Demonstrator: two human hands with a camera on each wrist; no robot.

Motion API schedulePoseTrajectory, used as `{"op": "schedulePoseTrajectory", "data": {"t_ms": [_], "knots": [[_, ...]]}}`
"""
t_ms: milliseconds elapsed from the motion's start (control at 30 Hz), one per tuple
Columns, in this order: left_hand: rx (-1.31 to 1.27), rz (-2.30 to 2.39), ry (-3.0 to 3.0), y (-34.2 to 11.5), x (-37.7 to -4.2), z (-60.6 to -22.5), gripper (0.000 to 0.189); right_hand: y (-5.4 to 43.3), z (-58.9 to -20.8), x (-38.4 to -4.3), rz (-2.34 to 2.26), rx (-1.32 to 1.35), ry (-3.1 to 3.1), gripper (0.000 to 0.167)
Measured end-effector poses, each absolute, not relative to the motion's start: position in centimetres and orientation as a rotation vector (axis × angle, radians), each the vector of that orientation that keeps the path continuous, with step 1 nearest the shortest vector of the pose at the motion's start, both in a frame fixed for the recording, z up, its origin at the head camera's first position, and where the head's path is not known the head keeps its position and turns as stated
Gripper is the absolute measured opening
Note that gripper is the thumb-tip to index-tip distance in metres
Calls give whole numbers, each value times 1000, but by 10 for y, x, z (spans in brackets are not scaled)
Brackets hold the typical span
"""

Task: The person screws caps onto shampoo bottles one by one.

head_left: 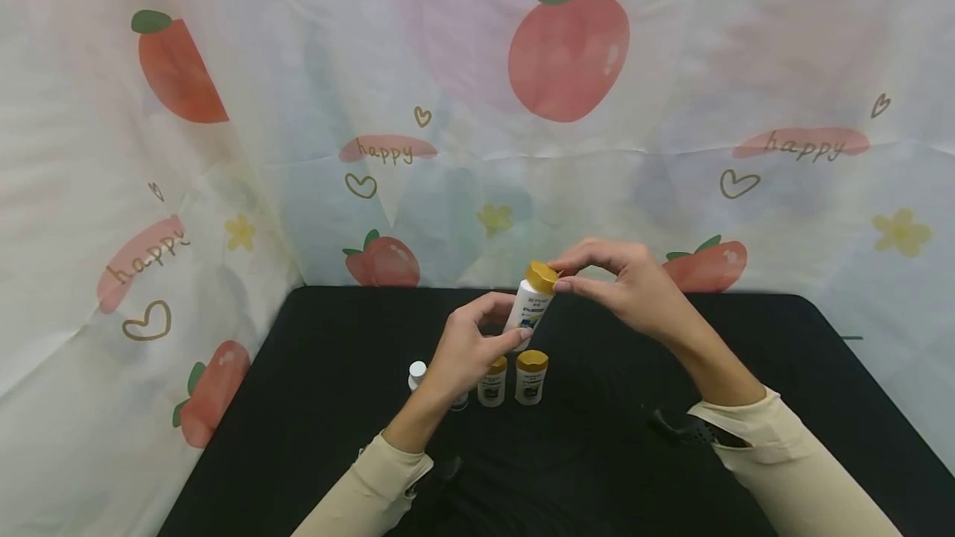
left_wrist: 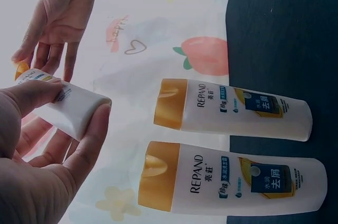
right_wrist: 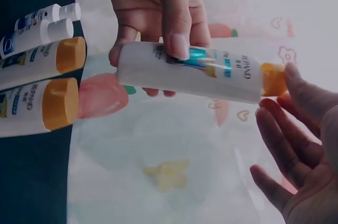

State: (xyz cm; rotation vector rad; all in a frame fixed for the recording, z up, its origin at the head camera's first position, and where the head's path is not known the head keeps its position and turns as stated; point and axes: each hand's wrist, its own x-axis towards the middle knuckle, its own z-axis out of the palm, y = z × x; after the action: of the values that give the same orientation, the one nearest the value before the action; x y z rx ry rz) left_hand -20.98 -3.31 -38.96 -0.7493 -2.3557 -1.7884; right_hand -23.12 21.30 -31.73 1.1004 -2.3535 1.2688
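Raised above the black table, a white shampoo bottle [head_left: 530, 305] with a yellow cap tilts slightly right. My left hand [head_left: 472, 348] grips its body, the thumb across the label. At the top, my right hand [head_left: 622, 282] pinches the yellow cap [right_wrist: 273, 80] between thumb and fingers; the cap is on the bottle. Below, two more shampoo bottles of the same kind stand on the table, one on the right [head_left: 530, 379] and one just left of it [head_left: 492, 384], partly behind my left hand. Their labels read REPAND in the left wrist view.
Two white-capped bottles, a nearer one [right_wrist: 33, 36] and a farther one [right_wrist: 42, 17], stand left of the yellow-capped pair, mostly hidden by my left arm in the head view. The black table [head_left: 634, 471] ends at a printed curtain [head_left: 448, 65] behind and at the left.
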Motion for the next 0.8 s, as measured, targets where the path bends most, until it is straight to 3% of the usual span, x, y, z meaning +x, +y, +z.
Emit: {"op": "schedulePoseTrajectory", "data": {"t_ms": [400, 800], "knots": [[-787, -1780, -2375, -33, -209, -390, 35, 212, -321, -235, 1485, 1183, -2412, 49], [-801, -1838, -2334, -31, -207, -393, 35, 203, -332, -231, 1634, 1077, -2353, 39]]}}
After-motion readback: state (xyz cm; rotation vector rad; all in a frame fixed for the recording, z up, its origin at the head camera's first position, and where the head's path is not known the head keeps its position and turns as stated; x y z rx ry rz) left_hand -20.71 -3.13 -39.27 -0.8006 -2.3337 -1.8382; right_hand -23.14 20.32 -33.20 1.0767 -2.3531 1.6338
